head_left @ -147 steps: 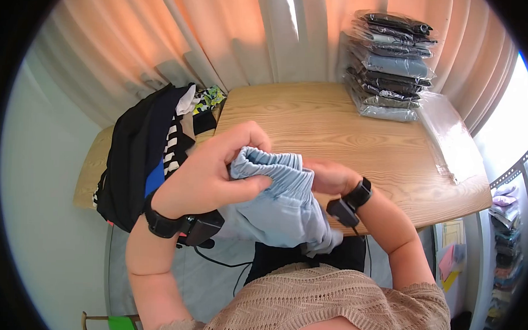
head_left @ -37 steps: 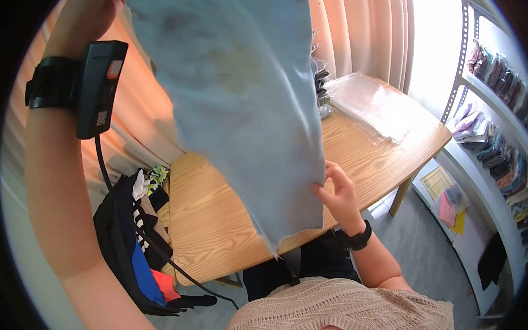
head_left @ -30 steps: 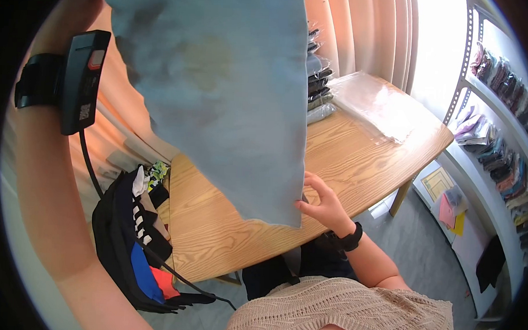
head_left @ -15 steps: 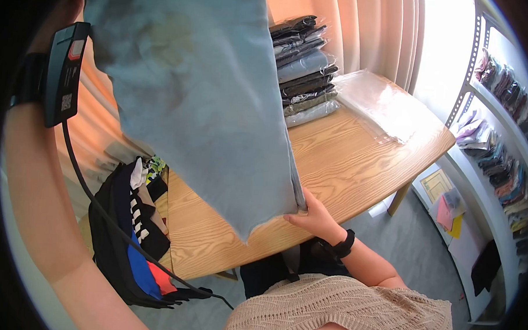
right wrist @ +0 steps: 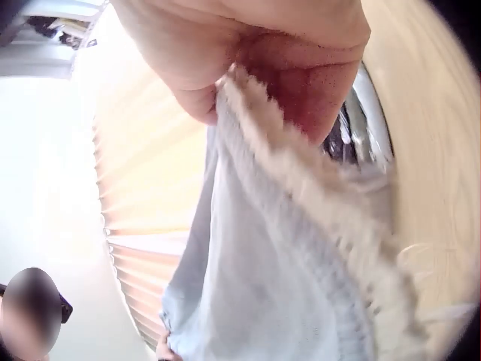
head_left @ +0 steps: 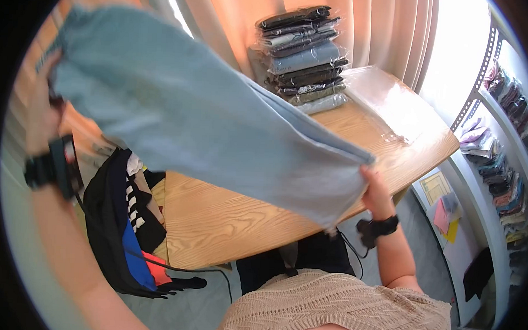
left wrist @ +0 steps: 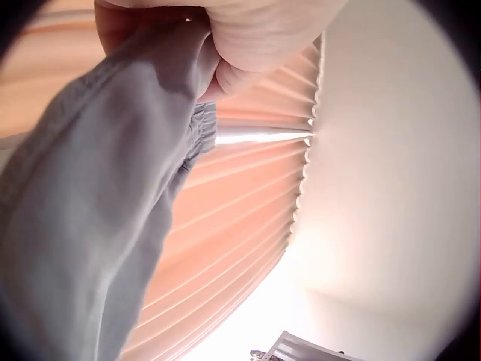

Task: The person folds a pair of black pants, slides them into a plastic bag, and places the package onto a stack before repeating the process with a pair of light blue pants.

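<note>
A pair of light blue denim trousers (head_left: pixel 219 117) is stretched at a slant above the table, from upper left to lower right in the head view. My left hand (head_left: pixel 42 108) grips the trousers at their gathered elastic waist end; the left wrist view shows the left fingers (left wrist: pixel 255 45) closed round bunched cloth. At the other end, my right hand (head_left: pixel 376 189) pinches the leg hem. In the right wrist view that hem (right wrist: pixel 301 177) has a frayed, pale edge and hangs from the right hand's thumb and fingers.
On the wooden table (head_left: pixel 215 227) stands a stack of bagged folded clothes (head_left: pixel 305 62) at the back. Clear plastic bags (head_left: pixel 385 105) lie to its right. A heap of dark clothes (head_left: pixel 108 218) sits at the left edge. Shelves (head_left: pixel 479 166) of packed garments stand at the right.
The right hand went from working with the left at the bunched waistband to pinching the hem. The trousers hung steeply; the left hand has since come down and the right moved right and up.
</note>
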Demonstrator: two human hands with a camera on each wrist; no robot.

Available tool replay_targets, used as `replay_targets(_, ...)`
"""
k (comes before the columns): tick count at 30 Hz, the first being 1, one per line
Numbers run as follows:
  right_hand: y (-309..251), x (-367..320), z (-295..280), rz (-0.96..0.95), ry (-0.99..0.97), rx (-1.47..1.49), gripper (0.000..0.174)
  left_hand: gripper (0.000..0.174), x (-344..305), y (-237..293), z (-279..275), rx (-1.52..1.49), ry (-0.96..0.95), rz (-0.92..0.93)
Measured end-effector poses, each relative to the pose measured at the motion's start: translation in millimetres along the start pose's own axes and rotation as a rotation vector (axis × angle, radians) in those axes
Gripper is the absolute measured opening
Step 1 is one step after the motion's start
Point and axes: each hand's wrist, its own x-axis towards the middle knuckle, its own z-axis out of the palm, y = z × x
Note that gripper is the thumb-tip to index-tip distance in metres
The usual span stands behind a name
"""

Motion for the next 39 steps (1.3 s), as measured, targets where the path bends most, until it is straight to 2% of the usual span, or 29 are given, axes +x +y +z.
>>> replay_targets(1,-15.3,6.5,-8.0,-0.02,0.162,-0.12,0.029,0.038,-12.6,-31.4,-31.2,0.004,-0.054,-0.036)
replay_targets(2,-36.8,9.9,-7.9,-0.022,0.193,-0.27,0.027,0.04,-42.7,-56.3,-37.5,-0.001,-0.009,-0.192)
replay_targets(3,-45.2,19.8,-20.4,-0.051,0.209,-0.3,0.026,0.039,-79.2,-78.4,-40.0,-0.002,0.074,-0.307)
replay_targets(4,-55.2,28.9,-32.3,-0.036,0.243,-0.452,0.028,0.037,-104.0,-110.7,-56.5,-0.086,0.069,-0.417)
replay_targets(7,-71.5,50.7,-48.0,0.08,0.138,-0.775,0.028,0.03,-190.8,-200.8,-89.7,-0.13,0.124,-0.697)
replay_targets(8,-64.1,60.9,-60.8,0.11,0.158,-0.776,0.028,0.026,-220.0,-231.8,-99.5,-0.158,0.169,-0.801)
replay_targets(10,-38.7,75.4,-87.8,0.14,0.104,-0.954,0.025,0.027,-270.8,-275.8,-118.5,-0.119,0.136,-0.886)
replay_targets(12,-37.0,70.5,-84.5,0.228,0.12,-1.015,0.023,0.03,-301.1,-281.3,-126.6,0.005,0.179,-0.859)
replay_targets(13,-36.3,70.4,-81.4,0.288,0.135,-1.071,0.021,0.037,-300.9,-279.7,-128.7,0.181,0.232,-0.754)
replay_targets(14,-34.2,71.0,-82.1,0.303,0.129,-1.075,0.021,0.041,-300.7,-277.4,-131.8,0.578,0.218,-0.484)
replay_targets(16,-32.1,71.4,-84.8,-0.076,-0.025,-1.429,0.021,0.043,-289.3,-257.4,-124.2,0.815,0.178,-0.252)
replay_targets(18,-29.7,73.1,-75.6,-0.064,-0.081,-1.407,0.024,0.04,-264.9,-230.3,-104.1,0.945,-0.098,-0.259)
replay_targets(19,-27.8,75.3,-71.7,-0.111,-0.182,-1.44,0.025,0.036,-254.4,-228.1,-97.6,0.959,-0.188,-0.262)
replay_targets(20,-28.3,77.2,-68.0,-0.161,-0.276,-1.475,0.025,0.034,-241.4,-238.9,-104.6,0.882,-0.31,-0.327)
replay_targets(22,-28.1,83.1,-58.9,-0.133,-0.308,-1.494,0.025,0.032,-226.4,-251.5,-93.6,0.837,-0.496,-0.391)
replay_targets(23,-28.0,86.7,-56.5,-0.102,-0.35,-1.496,0.026,0.032,-220.7,-260.5,-91.9,0.822,-0.502,-0.385)
replay_targets(25,-25.2,97.5,-60.2,-0.099,-0.372,-1.536,0.026,0.032,-212.3,-283.2,-94.2,1.101,-0.761,-0.267)
replay_targets(28,-22.0,108.4,-57.2,-0.058,-0.364,-1.544,0.025,0.033,-211.6,-313.9,-106.8,1.183,-0.753,-0.206)
replay_targets(30,-27.6,112.4,-49.2,0.092,-0.421,-1.721,0.021,0.028,-212.5,-325.6,-114.7,1.157,-0.726,-0.164)
replay_targets(34,-39.4,115.2,-43.1,-0.009,-0.505,-1.731,0.019,0.017,-212.9,-326.1,-119.4,1.048,-0.662,-0.28)
replay_targets(36,-39.0,116.1,-43.3,0.07,-0.433,-1.305,0.016,0.013,-215.0,-324.3,-121.3,1.008,-0.615,-0.305)
replay_targets(39,-24.7,125.5,-52.5,0.04,-0.376,-1.481,0.018,0.012,-216.5,-322.4,-121.8,0.957,-0.588,-0.348)
